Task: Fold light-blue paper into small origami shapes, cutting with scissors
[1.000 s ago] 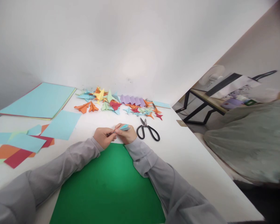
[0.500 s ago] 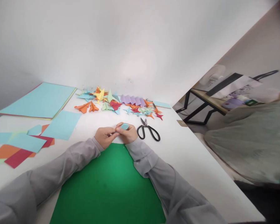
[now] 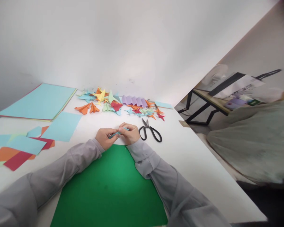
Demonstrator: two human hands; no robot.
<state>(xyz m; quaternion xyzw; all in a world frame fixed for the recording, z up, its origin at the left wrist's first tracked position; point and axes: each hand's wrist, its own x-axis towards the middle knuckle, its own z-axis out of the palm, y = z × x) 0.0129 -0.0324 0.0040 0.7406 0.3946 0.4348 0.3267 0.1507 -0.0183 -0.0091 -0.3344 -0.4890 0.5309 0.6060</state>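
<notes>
Between my two hands is a small piece of light blue paper [image 3: 115,134], mostly covered by the fingers; its folded shape is hard to make out. My left hand [image 3: 106,138] pinches it from the left. My right hand [image 3: 129,133] grips it from the other side, and the fingertips of both hands meet. Both hands hover over the far edge of a green mat [image 3: 111,186]. Just right of my right hand, black-handled scissors [image 3: 149,130] lie with their blades pointing away.
Several folded paper planes [image 3: 101,96] and a pleated purple paper strip [image 3: 133,101] lie along the wall. Large coloured sheets [image 3: 38,102] are stacked at the back left, with cut paper pieces [image 3: 27,144] nearer. Beyond the table's right edge is a person's grey-green clothing [image 3: 253,142].
The blue paper has turned in my fingers: less of it shows by the right hand, and a strip now shows by the left. The hands have barely moved.
</notes>
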